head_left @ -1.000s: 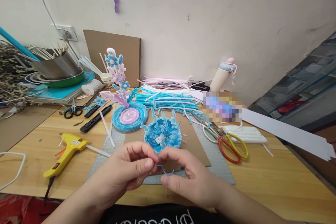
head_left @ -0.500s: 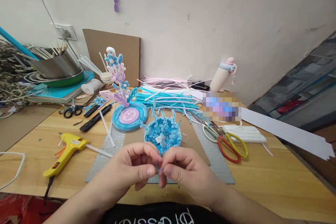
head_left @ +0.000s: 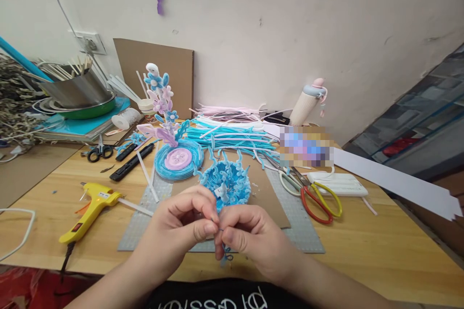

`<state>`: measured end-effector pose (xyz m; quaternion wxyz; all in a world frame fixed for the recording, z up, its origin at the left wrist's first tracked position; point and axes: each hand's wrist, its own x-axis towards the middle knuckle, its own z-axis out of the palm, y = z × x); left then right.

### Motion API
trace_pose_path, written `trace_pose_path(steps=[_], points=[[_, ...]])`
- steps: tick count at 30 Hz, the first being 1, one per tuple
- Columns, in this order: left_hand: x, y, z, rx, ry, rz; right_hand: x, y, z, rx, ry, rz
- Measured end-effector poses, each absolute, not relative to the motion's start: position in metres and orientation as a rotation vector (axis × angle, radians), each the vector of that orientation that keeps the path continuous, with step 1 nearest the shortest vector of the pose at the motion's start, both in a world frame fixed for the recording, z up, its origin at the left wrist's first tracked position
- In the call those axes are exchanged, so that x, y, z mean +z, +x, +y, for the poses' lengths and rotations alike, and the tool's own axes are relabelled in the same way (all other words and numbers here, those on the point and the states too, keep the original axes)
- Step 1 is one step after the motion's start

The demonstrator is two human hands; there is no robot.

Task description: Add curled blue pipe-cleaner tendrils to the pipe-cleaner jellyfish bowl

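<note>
My left hand [head_left: 184,222] and my right hand [head_left: 253,236] meet at the front of the work mat, fingertips pinched on a thin blue pipe cleaner [head_left: 227,252]. Only a short dark bit shows between the fingertips; a curly blue end hangs below the right fingers. Most of the strand is hidden. Just beyond the hands sits a blue fuzzy bowl-shaped piece [head_left: 239,178] with curled strands rising from its rim and a small white-and-blue figure [head_left: 222,193] inside. Left of it stands a pipe-cleaner flower stalk [head_left: 163,101] on a round blue base [head_left: 159,166].
A yellow glue gun [head_left: 96,203] lies at left, near a black cutter [head_left: 132,161] and small scissors [head_left: 100,151]. Bundled pipe cleaners [head_left: 232,135] lie at the back. Red-and-yellow-handled scissors [head_left: 319,200] rest on the right, before a leaning bottle [head_left: 306,104].
My fingertips have drawn closer together, and the bent strand between them now shows only as a short bit. A curly blue end has come into sight below my hands.
</note>
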<state>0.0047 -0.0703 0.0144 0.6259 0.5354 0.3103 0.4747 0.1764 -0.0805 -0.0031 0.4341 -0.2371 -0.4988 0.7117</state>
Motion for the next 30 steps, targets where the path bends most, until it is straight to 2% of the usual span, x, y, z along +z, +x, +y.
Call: trace_pose_path(steps=[14, 20, 24, 26, 30], points=[[0.017, 0.004, -0.064, 0.991, 1.269, 0.72, -0.004, 0.177, -0.08, 1.827, -0.661, -1.198], [0.022, 0.007, -0.062, 0.872, 1.079, 0.631, -0.007, 0.176, -0.08, 1.858, -0.708, -1.163], [0.024, 0.008, -0.061, 0.948, 1.009, 0.697, -0.013, 0.183, -0.074, 1.833, -0.617, -1.219], [0.028, 0.009, -0.062, 1.033, 0.911, 0.782, -0.014, 0.189, -0.069, 1.695, -0.641, -1.289], [0.034, 0.012, -0.064, 1.079, 0.718, 0.845, -0.011, 0.198, -0.065, 1.049, -0.703, -1.496]])
